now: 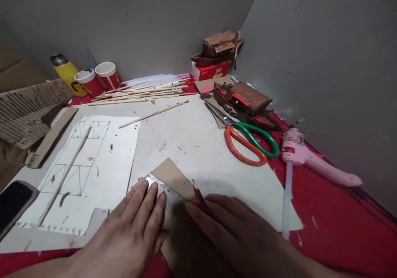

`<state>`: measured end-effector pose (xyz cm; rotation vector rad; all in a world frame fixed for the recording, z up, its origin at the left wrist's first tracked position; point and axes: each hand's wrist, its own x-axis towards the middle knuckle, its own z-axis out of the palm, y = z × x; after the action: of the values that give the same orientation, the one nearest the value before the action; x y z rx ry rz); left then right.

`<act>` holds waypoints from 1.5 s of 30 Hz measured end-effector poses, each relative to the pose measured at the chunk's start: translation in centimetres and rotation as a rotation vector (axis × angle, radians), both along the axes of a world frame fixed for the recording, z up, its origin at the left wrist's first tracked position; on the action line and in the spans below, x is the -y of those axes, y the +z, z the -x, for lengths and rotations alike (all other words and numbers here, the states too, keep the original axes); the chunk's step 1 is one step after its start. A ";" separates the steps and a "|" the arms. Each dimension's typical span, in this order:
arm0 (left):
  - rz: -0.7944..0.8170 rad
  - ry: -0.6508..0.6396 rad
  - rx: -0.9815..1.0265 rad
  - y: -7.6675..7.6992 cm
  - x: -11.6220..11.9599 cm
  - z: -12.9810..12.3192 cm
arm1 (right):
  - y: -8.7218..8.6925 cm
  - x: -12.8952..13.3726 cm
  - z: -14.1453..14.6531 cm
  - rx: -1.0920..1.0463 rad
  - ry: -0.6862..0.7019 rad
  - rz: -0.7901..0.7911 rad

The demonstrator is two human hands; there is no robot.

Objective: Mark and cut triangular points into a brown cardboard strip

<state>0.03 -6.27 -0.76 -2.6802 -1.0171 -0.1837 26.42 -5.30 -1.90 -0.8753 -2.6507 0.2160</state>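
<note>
My left hand (pixel 138 218) lies with its fingers stretched out, pressing a clear ruler (pixel 169 193) down onto a piece of brown cardboard (pixel 170 171). A dark pencil (pixel 200 196) is held in my right hand (pixel 231 224), its point tilted up and away from the cardboard. The right fingertips rest at the ruler's right end. Both hands partly hide the cardboard, whose near part lies in shadow. Left of my left hand is a sheet of paper (pixel 119 154) with a truss-like line drawing, and a thin wooden stick (pixel 70 166) lies across it.
Orange-and-green-handled scissors (pixel 245 139) and a pink glue gun (pixel 316 162) lie to the right. Wooden sticks (pixel 149 93), two cups (pixel 107 72) and a yellow bottle (pixel 66 73) are at the back. A phone (pixel 17 203) sits at left; brown cardboard models (pixel 248 98) stand near the wall.
</note>
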 end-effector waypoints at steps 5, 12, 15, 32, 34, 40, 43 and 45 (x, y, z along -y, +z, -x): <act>-0.053 0.009 0.007 -0.2 0.5 -0.3 | -0.5 0.2 0.2 -0.016 0.064 -0.077; -0.066 0.017 -0.004 0.2 0.3 -0.2 | -1.2 0.9 0.6 -0.039 0.058 -0.082; -0.082 0.019 -0.011 0.3 0.4 -0.2 | -0.8 1.0 0.8 -0.020 0.061 -0.063; -0.018 -0.026 -0.022 0.8 -0.2 -0.3 | -0.8 0.8 0.7 0.025 0.076 -0.139; -0.018 -0.029 -0.023 0.9 -0.3 -0.2 | -0.9 0.9 0.7 0.016 0.066 -0.143; -0.013 -0.028 -0.012 0.7 -0.4 -0.1 | -1.1 0.9 0.9 -0.031 0.030 -0.183; 0.004 -0.022 -0.010 0.7 -0.3 -0.1 | -0.9 0.9 0.9 -0.028 0.029 -0.175; 0.010 -0.029 -0.017 0.8 -0.4 0.0 | -0.7 0.9 0.8 -0.007 0.034 -0.154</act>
<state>0.05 -5.91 0.00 -2.7022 -0.9769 -0.1610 25.62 -6.22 -2.63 -0.7793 -2.6362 0.0227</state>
